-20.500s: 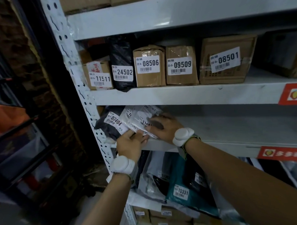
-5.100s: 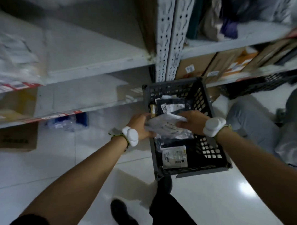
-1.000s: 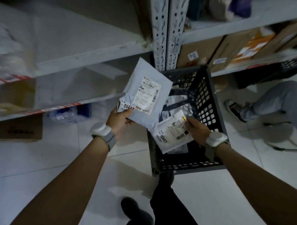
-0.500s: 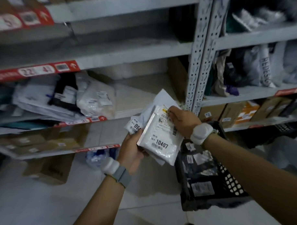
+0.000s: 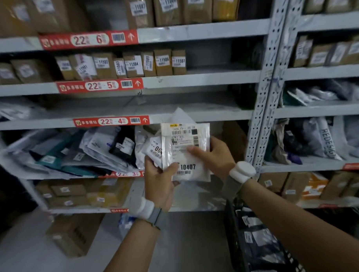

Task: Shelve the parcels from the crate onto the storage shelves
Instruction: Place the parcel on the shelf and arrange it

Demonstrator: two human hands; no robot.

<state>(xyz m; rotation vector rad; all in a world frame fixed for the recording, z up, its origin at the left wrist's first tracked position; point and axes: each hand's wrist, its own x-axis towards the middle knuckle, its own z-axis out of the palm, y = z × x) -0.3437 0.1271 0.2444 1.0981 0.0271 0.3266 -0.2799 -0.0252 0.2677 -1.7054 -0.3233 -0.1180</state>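
White parcel, red shelf labels, brown boxes

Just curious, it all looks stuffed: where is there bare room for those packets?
The shelf above the 22-4 label is bare from the pale bags at its left end to the perforated upright. Another gap lies between box 11507 and that upright. The shelf below, piled with mailers, is crowded.

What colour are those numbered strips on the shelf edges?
Red, with white ovals holding the numbers; the head view shows the shelf strips clearly.
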